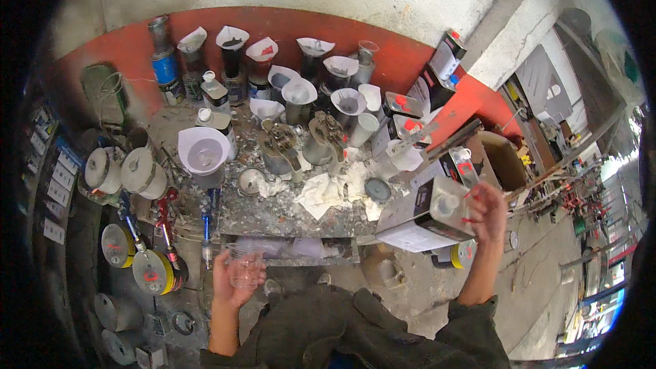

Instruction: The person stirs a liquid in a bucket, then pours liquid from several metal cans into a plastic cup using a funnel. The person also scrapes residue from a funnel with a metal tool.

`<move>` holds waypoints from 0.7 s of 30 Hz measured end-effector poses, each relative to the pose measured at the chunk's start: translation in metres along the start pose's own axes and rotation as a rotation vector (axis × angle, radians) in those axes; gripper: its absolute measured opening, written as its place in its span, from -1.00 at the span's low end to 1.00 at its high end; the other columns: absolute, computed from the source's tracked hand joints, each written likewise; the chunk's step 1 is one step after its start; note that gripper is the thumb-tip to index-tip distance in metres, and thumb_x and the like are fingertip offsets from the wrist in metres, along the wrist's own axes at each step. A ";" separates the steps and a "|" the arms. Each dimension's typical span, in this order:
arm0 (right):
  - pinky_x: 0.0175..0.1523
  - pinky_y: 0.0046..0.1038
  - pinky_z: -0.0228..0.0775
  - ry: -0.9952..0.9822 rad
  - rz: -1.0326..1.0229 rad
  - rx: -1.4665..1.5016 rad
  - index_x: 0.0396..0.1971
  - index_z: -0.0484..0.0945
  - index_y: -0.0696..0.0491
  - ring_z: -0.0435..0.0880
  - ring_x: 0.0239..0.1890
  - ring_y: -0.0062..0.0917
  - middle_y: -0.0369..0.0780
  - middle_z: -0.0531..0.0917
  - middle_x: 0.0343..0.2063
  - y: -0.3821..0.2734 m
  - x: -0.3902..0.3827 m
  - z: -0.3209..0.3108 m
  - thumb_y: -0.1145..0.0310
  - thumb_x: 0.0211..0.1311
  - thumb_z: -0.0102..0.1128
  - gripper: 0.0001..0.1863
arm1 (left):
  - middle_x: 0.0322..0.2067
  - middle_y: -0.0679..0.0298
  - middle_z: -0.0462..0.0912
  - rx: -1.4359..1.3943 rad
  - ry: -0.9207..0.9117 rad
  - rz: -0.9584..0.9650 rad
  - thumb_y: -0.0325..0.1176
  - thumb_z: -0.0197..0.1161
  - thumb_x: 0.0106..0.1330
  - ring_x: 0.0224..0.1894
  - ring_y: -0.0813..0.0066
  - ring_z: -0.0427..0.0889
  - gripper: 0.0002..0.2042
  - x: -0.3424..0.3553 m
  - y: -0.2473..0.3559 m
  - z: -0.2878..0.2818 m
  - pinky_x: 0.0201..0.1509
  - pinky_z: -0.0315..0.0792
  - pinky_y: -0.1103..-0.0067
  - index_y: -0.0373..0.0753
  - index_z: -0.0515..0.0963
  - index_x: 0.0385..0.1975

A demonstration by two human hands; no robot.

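Note:
In my left hand (231, 285), at the front edge of the bench, is a clear plastic cup (244, 270), with the fingers wrapped around its side. My right hand (489, 212) grips the top end of a rectangular can (432, 205) with a dark and white label. That can is tilted at the bench's right edge, its round pale spout facing me. Part of the grip is hidden behind the fingers. Between my hands, white crumpled paper (321, 195) and a round dark lid (377, 190) lie on the stained worktop (273, 215).
Several containers topped with paper cones, such as one large cup (204, 154), crowd the bench. A red spray gun (165, 222) and a blue spray gun (207, 239) hang at its left front. Round tins (154, 273) stand below. At right is an open cardboard box (502, 160).

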State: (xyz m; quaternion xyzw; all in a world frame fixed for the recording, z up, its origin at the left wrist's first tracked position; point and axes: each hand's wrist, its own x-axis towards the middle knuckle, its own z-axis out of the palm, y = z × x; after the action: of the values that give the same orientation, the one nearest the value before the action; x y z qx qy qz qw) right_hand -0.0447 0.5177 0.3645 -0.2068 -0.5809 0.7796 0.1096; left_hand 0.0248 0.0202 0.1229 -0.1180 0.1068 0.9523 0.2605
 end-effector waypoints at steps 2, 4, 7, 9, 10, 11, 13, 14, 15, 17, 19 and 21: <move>-0.70 -0.76 -0.13 -0.167 -0.107 0.116 -0.20 0.56 0.10 0.24 -0.63 -0.80 -0.32 0.51 -0.42 -0.025 0.004 -0.014 0.22 0.29 0.09 -0.74 | -0.17 -0.06 0.64 0.068 0.053 0.000 0.31 -0.10 0.29 -0.18 0.11 0.65 -0.20 -0.001 0.002 0.005 -0.10 0.55 0.34 -0.44 0.40 0.12; -0.70 -0.77 -0.10 -0.122 -0.128 0.161 -0.11 0.56 0.14 0.26 -0.61 -0.76 -0.23 0.56 -0.37 -0.059 -0.011 0.018 0.27 0.31 0.05 -0.70 | -0.16 -0.05 0.64 0.145 0.057 0.005 0.31 -0.06 0.28 -0.18 0.12 0.65 -0.20 0.000 0.006 0.015 -0.07 0.55 0.34 -0.42 0.39 0.14; -0.68 -0.71 -0.09 -0.640 0.012 0.275 0.04 0.50 0.18 0.16 -0.61 -0.73 -0.18 0.44 -0.11 -0.115 0.007 0.019 0.12 0.40 -0.03 -0.55 | -0.13 -0.01 0.63 0.281 -0.049 0.035 0.24 0.11 0.23 -0.17 0.14 0.65 -0.23 0.014 0.010 0.024 -0.04 0.54 0.34 -0.39 0.38 0.17; -0.67 -0.69 -0.11 -0.542 -0.057 0.194 0.10 0.49 0.16 0.12 -0.60 -0.73 -0.16 0.42 -0.11 -0.154 0.016 0.027 0.10 0.41 -0.05 -0.52 | -0.10 0.02 0.62 0.413 -0.134 0.112 0.16 0.26 0.19 -0.15 0.17 0.65 -0.25 0.027 0.005 0.027 -0.04 0.54 0.33 -0.36 0.37 0.19; -0.67 -0.69 -0.11 -0.680 -0.034 0.166 0.11 0.50 0.16 0.14 -0.59 -0.74 -0.14 0.43 -0.11 -0.169 0.033 0.030 0.09 0.41 -0.04 -0.51 | -0.09 0.03 0.61 0.403 -0.121 0.139 0.11 0.32 0.16 -0.14 0.18 0.64 -0.25 0.030 0.003 0.028 -0.03 0.54 0.33 -0.35 0.36 0.20; -0.66 -0.69 -0.09 -0.631 -0.069 0.136 0.10 0.50 0.19 0.15 -0.57 -0.73 -0.11 0.44 -0.10 -0.184 0.046 0.039 0.10 0.41 -0.02 -0.51 | -0.07 0.04 0.60 0.394 -0.106 0.169 0.06 0.38 0.12 -0.12 0.19 0.64 -0.24 0.032 -0.001 0.028 -0.02 0.54 0.33 -0.34 0.34 0.21; -0.66 -0.70 -0.04 -0.486 -0.169 0.164 0.06 0.48 0.31 0.19 -0.54 -0.73 0.01 0.46 -0.07 -0.219 0.060 0.064 0.15 0.38 0.06 -0.50 | -0.06 0.05 0.60 0.360 -0.105 0.194 0.01 0.46 0.08 -0.10 0.21 0.63 -0.22 0.046 -0.010 0.030 0.00 0.54 0.33 -0.33 0.33 0.22; -0.67 -0.72 -0.03 -0.565 -0.165 0.163 0.03 0.48 0.34 0.21 -0.55 -0.72 0.06 0.46 -0.07 -0.229 0.076 0.073 0.20 0.35 0.11 -0.52 | -0.06 0.06 0.59 0.348 -0.087 0.219 0.00 0.47 0.06 -0.09 0.21 0.63 -0.20 0.050 -0.015 0.030 0.00 0.54 0.33 -0.33 0.32 0.23; -0.67 -0.73 -0.03 -0.521 -0.221 0.141 0.02 0.48 0.34 0.22 -0.55 -0.72 0.07 0.47 -0.08 -0.238 0.091 0.082 0.21 0.34 0.13 -0.53 | -0.05 0.06 0.59 0.337 -0.076 0.239 0.00 0.49 0.05 -0.08 0.22 0.63 -0.19 0.056 -0.020 0.031 0.01 0.54 0.33 -0.34 0.31 0.24; -0.67 -0.74 -0.02 -0.481 -0.271 0.104 0.01 0.47 0.33 0.23 -0.55 -0.72 0.06 0.47 -0.12 -0.250 0.136 0.101 0.24 0.31 0.16 -0.55 | -0.06 0.06 0.59 0.311 0.005 0.283 0.01 0.48 0.06 -0.07 0.21 0.62 -0.19 0.064 -0.031 0.034 0.00 0.53 0.33 -0.34 0.30 0.23; -0.67 -0.74 -0.02 -0.401 -0.319 0.087 0.01 0.45 0.31 0.23 -0.56 -0.72 0.03 0.47 -0.16 -0.254 0.173 0.126 0.27 0.29 0.19 -0.56 | -0.06 0.06 0.59 0.279 0.072 0.340 0.01 0.47 0.08 -0.07 0.20 0.62 -0.19 0.071 -0.043 0.034 -0.01 0.53 0.33 -0.34 0.29 0.24; -0.68 -0.75 -0.04 -0.496 -0.273 0.110 -0.03 0.46 0.30 0.22 -0.58 -0.73 0.02 0.47 -0.19 -0.257 0.216 0.144 0.26 0.26 0.20 -0.57 | -0.06 0.05 0.60 0.235 0.119 0.412 0.02 0.44 0.11 -0.07 0.19 0.62 -0.21 0.080 -0.057 0.033 -0.03 0.53 0.34 -0.33 0.28 0.25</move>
State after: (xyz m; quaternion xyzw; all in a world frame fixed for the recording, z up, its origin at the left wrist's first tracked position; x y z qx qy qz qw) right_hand -0.3194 0.5604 0.6012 0.0767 -0.5692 0.8148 0.0790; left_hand -0.0183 0.1144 0.1242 -0.1183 0.2538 0.9577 0.0660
